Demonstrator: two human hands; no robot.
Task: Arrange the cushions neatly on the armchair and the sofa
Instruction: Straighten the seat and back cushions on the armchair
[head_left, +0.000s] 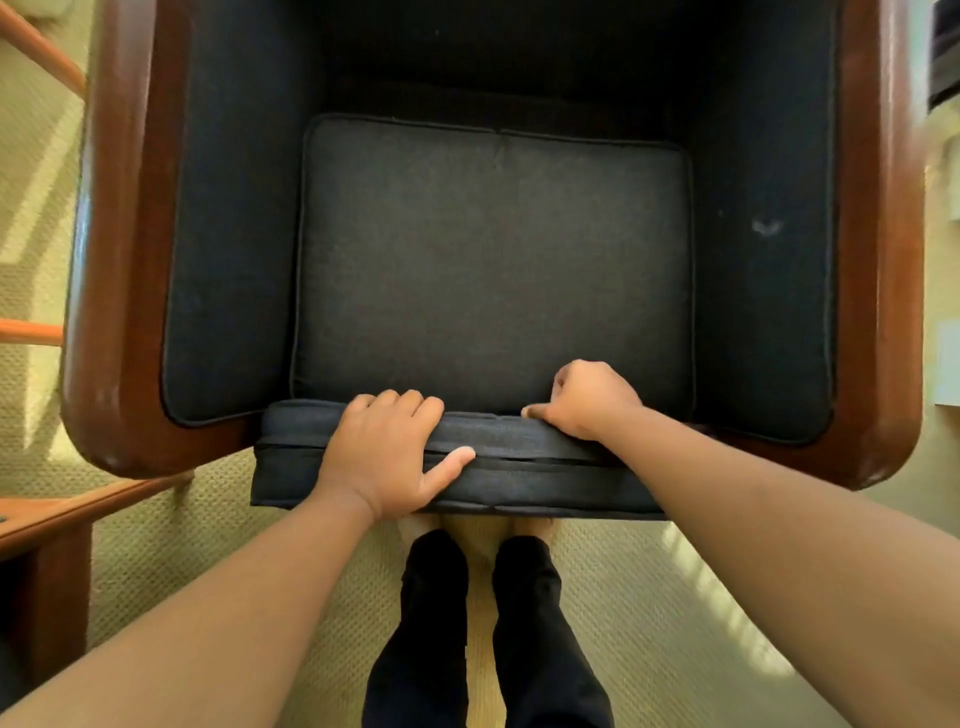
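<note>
Left hand (385, 448), right hand (588, 401) grip cushion (493, 260) front edge.

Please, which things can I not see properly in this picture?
Sofa: nowhere in the head view, outside the frame.
Armchair backrest: cut off by the top edge, lost in shadow.
Right hand grip on the seat cushion: fingertips hidden under its own knuckles.
Toes: hidden beneath the seat cushion's front.
</note>
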